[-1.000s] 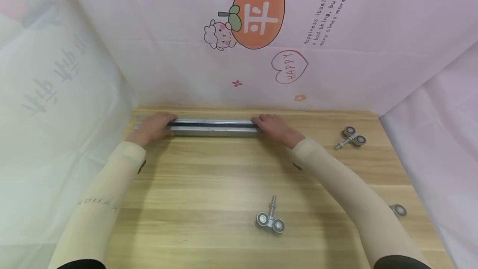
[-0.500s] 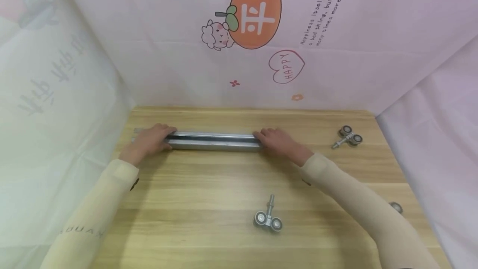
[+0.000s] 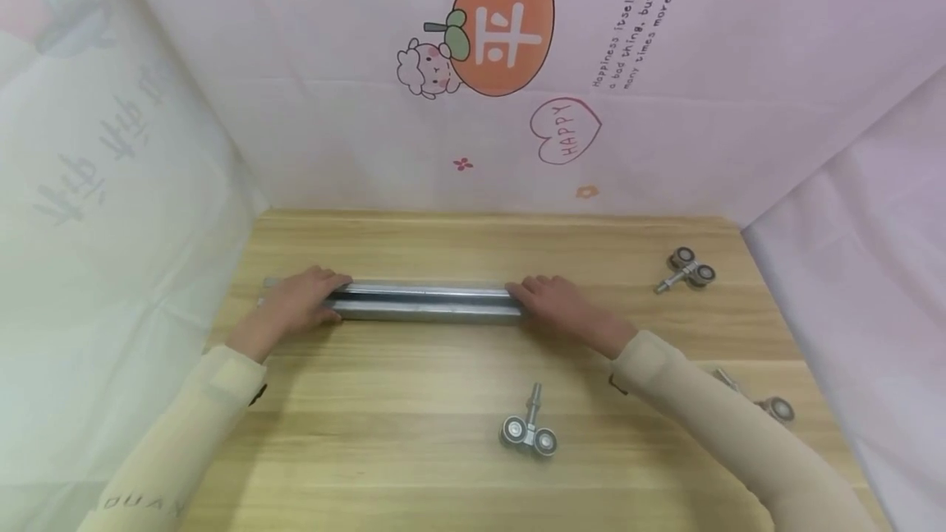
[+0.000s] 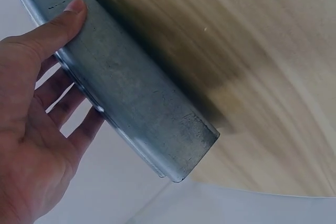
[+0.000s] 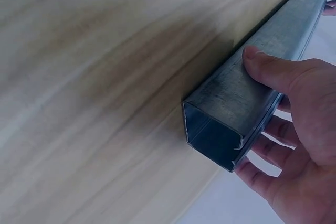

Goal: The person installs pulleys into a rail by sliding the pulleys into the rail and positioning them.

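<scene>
A grey metal channel rail point(image 3: 424, 302) lies crosswise on the wooden table, its slot facing up in the head view. My left hand point(image 3: 301, 300) grips it near the left end, thumb on the near side and fingers over the far side. Near the other end my right hand point(image 3: 557, 306) holds it the same way. The right wrist view shows the hollow, open end of the rail point(image 5: 212, 135) beyond my thumb. In the left wrist view, the rail's left end point(image 4: 189, 145) sticks out past my hand.
A twin-wheel roller with a bolt point(image 3: 529, 433) lies nearer on the wooden table point(image 3: 384, 433). Another roller point(image 3: 687, 269) is at the back right, and a third roller point(image 3: 778, 410) is partly behind my right sleeve. Printed cloth walls point(image 3: 332, 130) enclose the back and sides.
Both hands have drawn the rail nearer across the table, away from the back wall. More of the third roller now shows beside my right sleeve.
</scene>
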`<action>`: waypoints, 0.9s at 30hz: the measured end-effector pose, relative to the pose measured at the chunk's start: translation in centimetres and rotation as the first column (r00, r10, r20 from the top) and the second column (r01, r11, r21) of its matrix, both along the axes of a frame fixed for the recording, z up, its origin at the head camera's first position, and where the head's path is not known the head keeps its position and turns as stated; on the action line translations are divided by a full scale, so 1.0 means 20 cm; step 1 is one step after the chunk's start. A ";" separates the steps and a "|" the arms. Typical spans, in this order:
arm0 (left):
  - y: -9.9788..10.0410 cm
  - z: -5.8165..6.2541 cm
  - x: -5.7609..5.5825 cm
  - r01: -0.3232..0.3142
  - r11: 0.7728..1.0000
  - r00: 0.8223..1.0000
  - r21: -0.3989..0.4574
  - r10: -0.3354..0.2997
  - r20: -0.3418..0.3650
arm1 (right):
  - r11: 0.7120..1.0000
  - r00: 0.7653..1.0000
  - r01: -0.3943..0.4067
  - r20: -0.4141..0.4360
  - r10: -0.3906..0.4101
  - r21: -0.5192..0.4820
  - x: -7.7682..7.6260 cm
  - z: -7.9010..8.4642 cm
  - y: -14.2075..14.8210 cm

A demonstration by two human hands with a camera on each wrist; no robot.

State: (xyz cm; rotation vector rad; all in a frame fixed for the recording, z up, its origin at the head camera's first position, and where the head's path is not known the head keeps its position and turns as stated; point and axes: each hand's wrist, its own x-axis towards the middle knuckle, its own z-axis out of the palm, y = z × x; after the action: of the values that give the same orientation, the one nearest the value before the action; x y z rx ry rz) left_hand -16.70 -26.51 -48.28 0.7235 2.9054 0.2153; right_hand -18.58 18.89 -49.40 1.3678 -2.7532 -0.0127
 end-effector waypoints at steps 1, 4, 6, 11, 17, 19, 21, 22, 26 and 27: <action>0.00 0.00 0.01 0.002 1.000 1.000 -0.005 -0.002 -0.005 | 1.000 1.000 0.002 0.004 -0.002 -0.004 0.01 0.00 0.00; -0.01 -0.01 0.04 0.008 1.000 1.000 -0.017 -0.009 -0.010 | 1.000 1.000 -0.002 0.008 0.002 -0.011 0.03 0.00 0.00; -0.01 -0.01 0.06 -0.001 1.000 1.000 -0.020 0.001 -0.002 | 1.000 1.000 -0.011 0.020 0.012 -0.026 0.05 0.00 -0.01; -0.02 -0.02 0.11 -0.014 1.000 1.000 -0.022 0.014 0.016 | 0.999 0.999 -0.025 0.033 0.026 -0.035 0.07 0.00 -0.02; -0.02 -0.02 0.11 -0.010 1.000 1.000 -0.008 0.010 -0.003 | 1.000 1.000 0.003 0.025 -0.002 -0.017 0.07 -0.01 -0.01; -0.02 -0.02 0.11 -0.015 1.000 1.000 -0.003 0.015 -0.008 | 1.000 0.999 0.013 0.030 -0.013 -0.021 0.07 -0.01 0.00; -0.02 -0.03 0.10 -0.018 1.000 1.000 0.000 0.018 -0.009 | 0.999 0.999 0.019 0.035 -0.018 -0.027 0.08 -0.01 0.00; -0.02 -0.03 0.11 -0.018 1.000 1.000 0.003 0.018 -0.008 | 0.999 0.999 0.021 0.036 -0.020 -0.028 0.08 -0.02 0.01; -0.02 -0.04 0.12 -0.024 0.999 1.000 0.033 0.025 -0.010 | 0.999 0.999 0.024 0.035 -0.023 -0.031 0.09 -0.03 0.01; -0.03 -0.04 0.12 -0.028 0.999 1.000 0.045 0.028 -0.010 | 0.999 0.999 0.024 0.033 -0.023 -0.030 0.09 -0.03 0.01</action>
State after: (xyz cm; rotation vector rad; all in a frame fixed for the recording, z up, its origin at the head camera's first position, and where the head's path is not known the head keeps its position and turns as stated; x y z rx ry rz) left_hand -14.24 -27.07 -49.13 0.6933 2.9314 0.2821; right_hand -16.74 19.15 -49.98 1.3405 -2.7833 0.0503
